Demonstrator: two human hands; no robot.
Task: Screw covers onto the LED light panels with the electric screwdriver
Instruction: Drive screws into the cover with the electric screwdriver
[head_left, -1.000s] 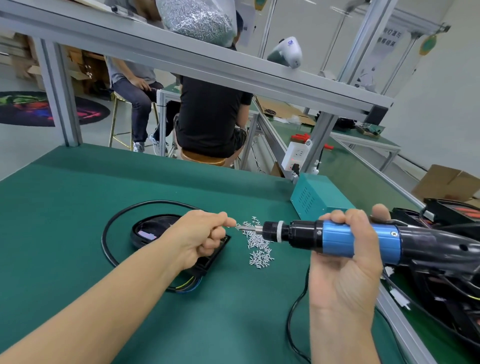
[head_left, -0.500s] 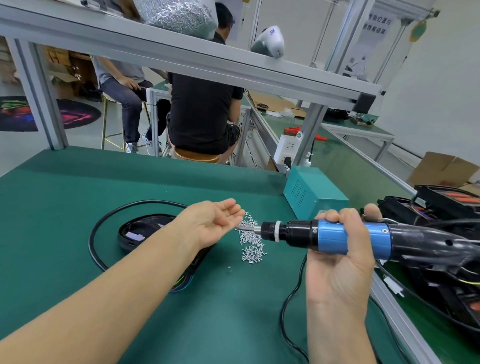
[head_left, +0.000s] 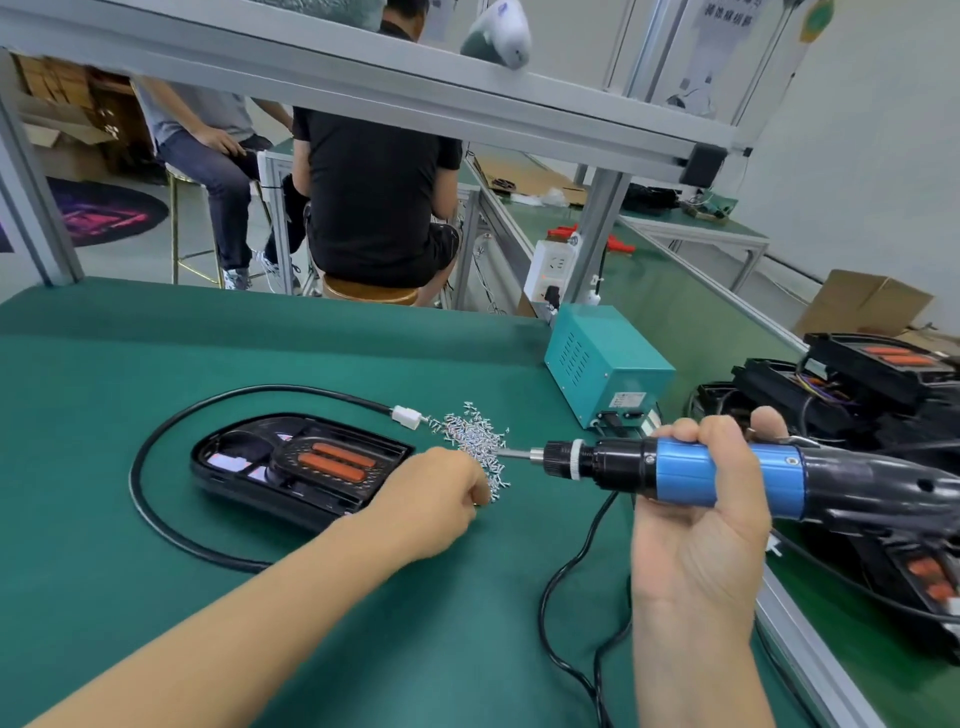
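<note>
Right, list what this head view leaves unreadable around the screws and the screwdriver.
- Left hand: fingertips curl away at the screw pile; whether they pinch a screw is hidden.
- Electric screwdriver: rear cut off by the right edge; right hand covers its barrel.
- Bit tip: too small against the screws.

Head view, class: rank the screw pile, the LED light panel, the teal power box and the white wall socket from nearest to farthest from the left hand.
1. Screw pile, at the fingertips of the left hand.
2. LED light panel, just left.
3. Teal power box, back right.
4. White wall socket, behind the box.
</note>
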